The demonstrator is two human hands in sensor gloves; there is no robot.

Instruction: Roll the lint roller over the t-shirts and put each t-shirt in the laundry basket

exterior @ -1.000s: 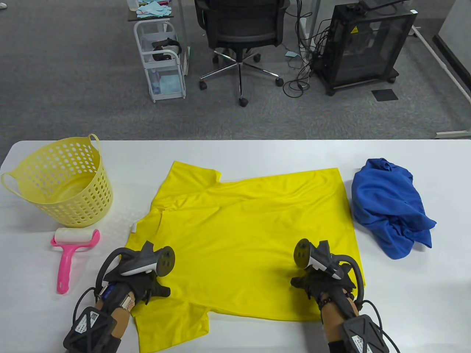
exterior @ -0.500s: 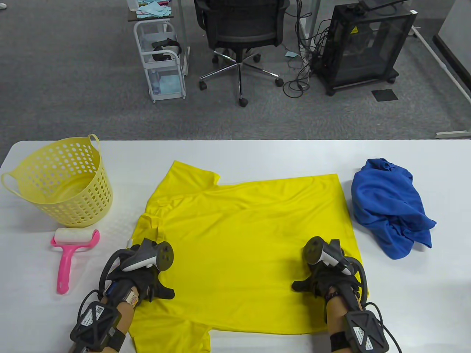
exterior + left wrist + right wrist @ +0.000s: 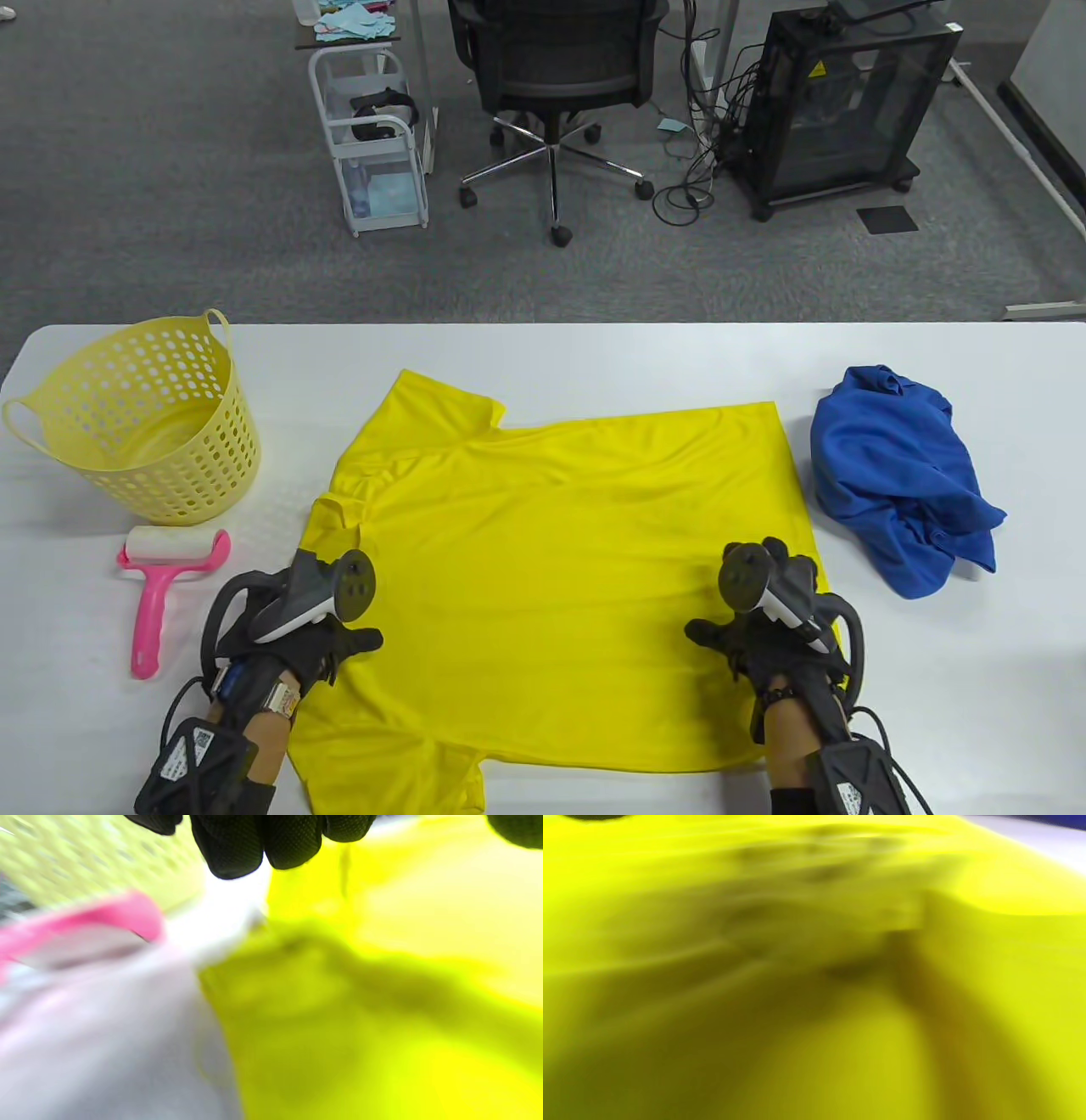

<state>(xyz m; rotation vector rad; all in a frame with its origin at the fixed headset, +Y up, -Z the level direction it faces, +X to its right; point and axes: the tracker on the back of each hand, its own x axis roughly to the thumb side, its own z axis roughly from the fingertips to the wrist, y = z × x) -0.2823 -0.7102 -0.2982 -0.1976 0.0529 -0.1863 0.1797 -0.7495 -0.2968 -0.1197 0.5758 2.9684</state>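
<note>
A yellow t-shirt (image 3: 551,552) lies spread flat in the middle of the white table. My left hand (image 3: 318,641) rests on the shirt's left edge with the thumb stretched out; its fingers (image 3: 237,844) hang straight over the cloth and hold nothing. My right hand (image 3: 764,624) lies flat on the shirt's lower right part, near its side hem. The pink lint roller (image 3: 161,586) lies on the table left of my left hand, untouched. Behind it stands the yellow laundry basket (image 3: 212,450). A crumpled blue t-shirt (image 3: 899,475) sits at the right.
The table's (image 3: 594,352) far edge runs behind the shirts. On the floor beyond it stand an office chair (image 3: 551,76), a white trolley (image 3: 373,144) and a black cabinet (image 3: 848,102) with cables. Both wrist views are blurred.
Both hands slid outward over the yellow shirt, the left one to the left, the right one to the right. The shirt's left side and collar shifted left and it lies flatter.
</note>
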